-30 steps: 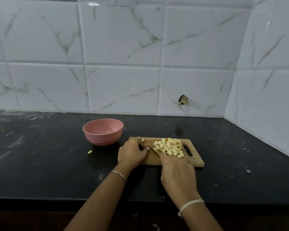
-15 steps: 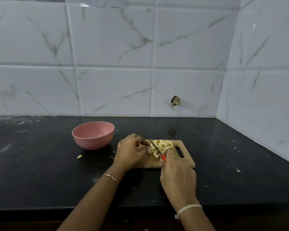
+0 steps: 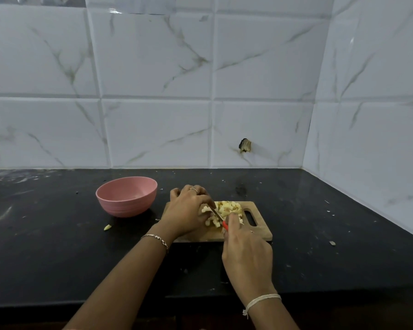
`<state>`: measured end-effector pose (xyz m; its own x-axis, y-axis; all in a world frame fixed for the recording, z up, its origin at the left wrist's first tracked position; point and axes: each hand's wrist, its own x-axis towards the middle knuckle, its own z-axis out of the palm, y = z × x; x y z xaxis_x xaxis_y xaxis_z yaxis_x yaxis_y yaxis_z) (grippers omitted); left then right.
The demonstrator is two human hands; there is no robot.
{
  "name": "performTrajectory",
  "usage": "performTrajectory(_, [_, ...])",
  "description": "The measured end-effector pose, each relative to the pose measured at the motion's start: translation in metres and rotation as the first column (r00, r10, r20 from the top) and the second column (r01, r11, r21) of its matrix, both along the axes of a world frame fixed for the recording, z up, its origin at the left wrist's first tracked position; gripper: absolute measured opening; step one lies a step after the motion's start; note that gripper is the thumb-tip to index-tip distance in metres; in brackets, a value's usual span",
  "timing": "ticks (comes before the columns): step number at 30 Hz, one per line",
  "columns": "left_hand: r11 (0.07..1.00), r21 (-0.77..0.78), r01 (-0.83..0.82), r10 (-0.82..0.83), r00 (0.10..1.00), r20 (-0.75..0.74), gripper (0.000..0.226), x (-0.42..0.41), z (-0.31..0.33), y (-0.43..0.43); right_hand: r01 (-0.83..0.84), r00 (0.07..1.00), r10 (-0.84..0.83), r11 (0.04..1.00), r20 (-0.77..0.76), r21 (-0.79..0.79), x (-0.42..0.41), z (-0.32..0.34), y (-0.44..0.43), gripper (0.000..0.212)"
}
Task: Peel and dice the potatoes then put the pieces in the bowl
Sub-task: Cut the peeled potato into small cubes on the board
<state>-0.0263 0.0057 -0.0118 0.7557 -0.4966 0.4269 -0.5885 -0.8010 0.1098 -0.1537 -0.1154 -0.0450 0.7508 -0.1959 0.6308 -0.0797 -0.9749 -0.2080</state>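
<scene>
A heap of pale diced potato pieces (image 3: 229, 209) lies on a small wooden cutting board (image 3: 255, 231) on the black counter. My right hand (image 3: 247, 253) grips a knife (image 3: 218, 216) with a red handle, its blade angled into the left side of the heap. My left hand (image 3: 186, 211) is cupped over the board's left half, its curled fingers against the pieces; whether it holds any is hidden. An empty pink bowl (image 3: 126, 195) stands on the counter just left of the board.
A stray potato bit (image 3: 107, 227) lies on the counter in front of the bowl. Small scraps dot the black counter (image 3: 332, 243). White marble tiles form the back and right walls, meeting in a corner at the right.
The diced pieces have been pushed from a spread layer into a tighter heap. My left hand has moved right onto the board, against the pieces, and the knife blade has swung in beside them.
</scene>
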Motion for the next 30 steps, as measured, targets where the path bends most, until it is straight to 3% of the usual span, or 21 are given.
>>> performTrajectory(2, [0.997,-0.027,-0.067,0.065,0.995,-0.077,0.042,0.007,0.0,0.003,-0.012,1.0,0.013,0.999,-0.021,0.032,-0.001,0.001,-0.001,0.038])
performTrajectory(6, [0.867,-0.431,-0.25,0.154,0.957,-0.244,0.055,0.024,-0.005,0.029,-0.066,0.998,0.068,0.986,-0.002,0.152,-0.001,0.007,-0.003,0.032])
performTrajectory(9, [0.877,-0.365,-0.312,0.161,0.907,-0.388,0.053,0.031,-0.008,0.042,-0.086,0.996,0.09,0.972,-0.009,0.219,0.0,0.011,-0.004,0.031])
performTrajectory(12, [0.925,-0.292,-0.243,0.062,0.855,-0.516,0.059,0.033,-0.008,0.043,-0.109,0.993,0.115,0.975,-0.022,0.192,0.002,0.011,-0.003,0.029])
performTrajectory(15, [0.925,-0.312,-0.218,0.036,0.866,-0.499,0.058,0.038,-0.008,0.044,-0.119,0.992,0.124,0.98,-0.025,0.161,0.003,0.012,-0.001,0.028])
performTrajectory(26, [0.903,-0.412,-0.119,0.028,0.975,-0.219,0.037,0.03,-0.007,0.043,-0.137,0.988,0.145,0.98,-0.047,0.145,0.001,0.013,-0.003,0.032])
performTrajectory(30, [0.923,-0.378,-0.067,-0.024,0.973,-0.231,0.038,0.018,-0.005,0.045,-0.14,0.988,0.147,0.977,-0.037,0.161,0.001,0.012,-0.002,0.035])
